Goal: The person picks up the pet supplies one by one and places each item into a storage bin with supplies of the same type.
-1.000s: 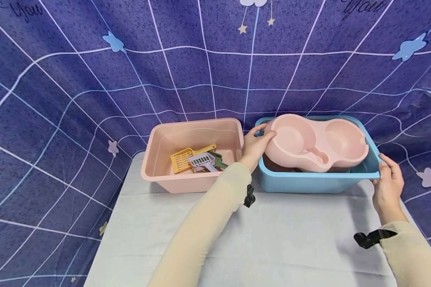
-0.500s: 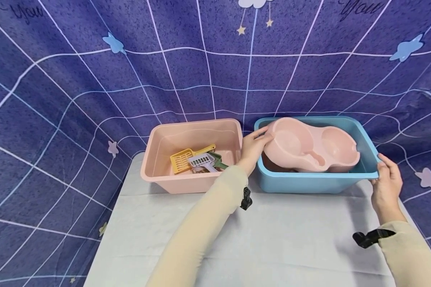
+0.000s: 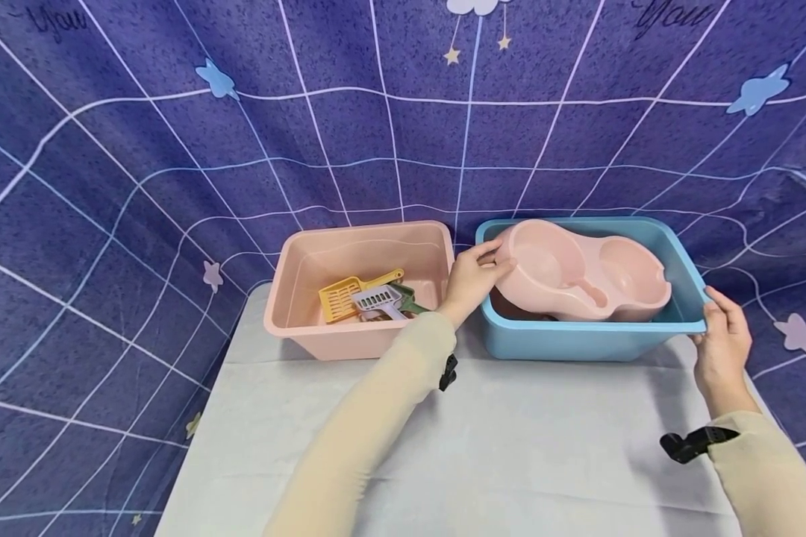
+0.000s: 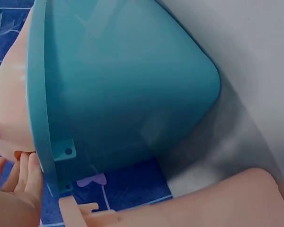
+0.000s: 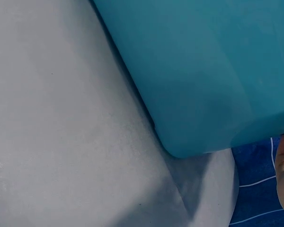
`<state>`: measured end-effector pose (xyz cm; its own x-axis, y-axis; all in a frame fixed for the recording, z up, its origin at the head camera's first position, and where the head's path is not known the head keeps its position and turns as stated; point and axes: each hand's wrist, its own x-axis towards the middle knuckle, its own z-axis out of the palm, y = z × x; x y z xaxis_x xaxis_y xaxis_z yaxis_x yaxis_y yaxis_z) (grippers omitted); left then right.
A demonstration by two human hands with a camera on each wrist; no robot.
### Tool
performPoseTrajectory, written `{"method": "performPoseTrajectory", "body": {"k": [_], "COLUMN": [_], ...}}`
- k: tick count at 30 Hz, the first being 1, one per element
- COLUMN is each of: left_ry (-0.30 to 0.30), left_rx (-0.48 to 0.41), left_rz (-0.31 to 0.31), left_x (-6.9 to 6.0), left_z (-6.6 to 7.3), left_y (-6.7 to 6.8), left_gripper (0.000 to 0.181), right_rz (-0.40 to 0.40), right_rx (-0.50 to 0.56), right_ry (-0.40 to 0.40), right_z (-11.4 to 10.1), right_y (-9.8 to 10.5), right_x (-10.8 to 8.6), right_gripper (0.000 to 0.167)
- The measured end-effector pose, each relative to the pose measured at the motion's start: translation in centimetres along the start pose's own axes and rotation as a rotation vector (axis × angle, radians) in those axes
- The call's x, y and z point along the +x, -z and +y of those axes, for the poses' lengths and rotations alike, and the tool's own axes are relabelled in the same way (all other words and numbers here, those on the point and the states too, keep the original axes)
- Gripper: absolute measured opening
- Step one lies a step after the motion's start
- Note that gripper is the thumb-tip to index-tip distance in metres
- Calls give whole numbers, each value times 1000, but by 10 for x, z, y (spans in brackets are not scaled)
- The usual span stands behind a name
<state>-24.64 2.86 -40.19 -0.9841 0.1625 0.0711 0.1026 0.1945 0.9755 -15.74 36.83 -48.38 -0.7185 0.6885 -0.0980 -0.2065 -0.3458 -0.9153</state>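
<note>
A pink double pet bowl with two round hollows lies tilted in the top of the blue bin. Its left end is pinched by my left hand, thumb on the upper edge. In the left wrist view the fingers reach under the bowl beside the bin's rim. My right hand grips the bin's right rim; in the right wrist view just a finger shows at the bin's edge. Beneath the bowl, the bin's contents are mostly hidden.
Left of the blue bin stands a pink bin. Inside lie a yellow slotted litter scoop, a pale grey one and a green item. Both bins stand on a white-covered table against a dark blue curtain.
The pink double bowl has shifted left and sunk slightly at its right end inside the blue bin, baring more of the bin's right side. My right hand stays on the rim.
</note>
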Motion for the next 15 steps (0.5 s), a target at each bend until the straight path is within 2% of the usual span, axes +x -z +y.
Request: {"method": "performPoseTrajectory", "body": {"k": [3,9,12,15], "left_ry": [-25,-42,-59,-73], "left_rx": [-28,-175,-196,-207], "left_rz": [-1,40,63,58], "left_x": [-3,-10,-13,-16], "left_z": [-1,-3,-4,-4], "left_y": [3,10,17,23], "left_gripper": [38,30,29,27], "right_rz": [-14,-19,-23,-30], "right_rx": [11,23,20,7], "right_ry": [-3,-18,-11,-4], "right_z": [-1,-1,-1,1], "right_y": [1,1,1,0], "right_x": [0,0,1,0], "right_gripper": [28,28,28,28]}}
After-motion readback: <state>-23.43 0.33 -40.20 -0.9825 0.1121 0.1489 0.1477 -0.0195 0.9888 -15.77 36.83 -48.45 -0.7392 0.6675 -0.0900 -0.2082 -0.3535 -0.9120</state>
